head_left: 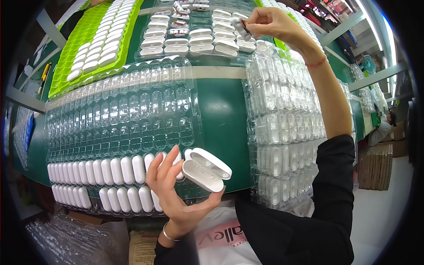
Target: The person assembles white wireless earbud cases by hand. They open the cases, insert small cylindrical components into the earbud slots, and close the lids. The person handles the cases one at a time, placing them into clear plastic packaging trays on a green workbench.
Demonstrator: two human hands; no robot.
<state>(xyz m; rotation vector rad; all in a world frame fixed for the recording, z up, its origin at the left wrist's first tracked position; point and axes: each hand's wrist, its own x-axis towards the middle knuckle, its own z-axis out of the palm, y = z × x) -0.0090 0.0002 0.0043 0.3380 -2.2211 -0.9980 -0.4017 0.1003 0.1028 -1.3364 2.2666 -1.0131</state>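
Observation:
My left hand (179, 205) pinches a white earbud charging case (204, 172) between thumb and fingers. The case's lid stands up and its hollow inside faces me. Raised at the upper right, my right hand (276, 27) grips a small greyish part (240, 27) with dark bits on it; its exact kind is too small to make out. Below that hand lies a clear tray with opened white cases (225, 33), some small dark-and-silver parts (179, 32) among them. Beside my left hand, closed white cases (128, 170) fill two rows of a large clear plastic tray (123, 110).
A tall stack of clear trays (285, 145) stands on the right of the green table (223, 106). At the far left a bright green tray (66, 64) carries white cases. Plastic wrap (66, 238) lies at the lower left; flattened cardboard (375, 165) is stacked at the right.

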